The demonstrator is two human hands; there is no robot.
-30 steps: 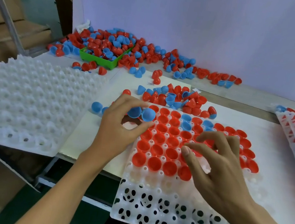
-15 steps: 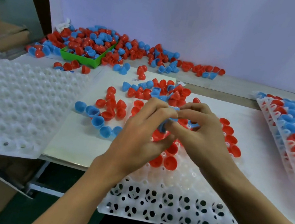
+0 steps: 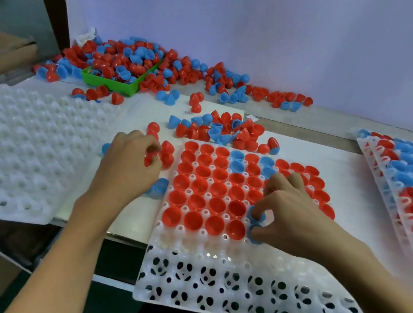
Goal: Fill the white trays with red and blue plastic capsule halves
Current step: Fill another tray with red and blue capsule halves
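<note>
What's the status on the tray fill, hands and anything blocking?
Left hand grips red halves beside the tray. Right hand pinches blue halves over the white tray; near rows unfilled. Nothing in the way.

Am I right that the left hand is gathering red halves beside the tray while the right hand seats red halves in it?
Not quite. The head view shows the right hand seating blue plastic capsule halves in the white plastic tray, not red. The left hand does hold red plastic capsule halves beside it.
</note>
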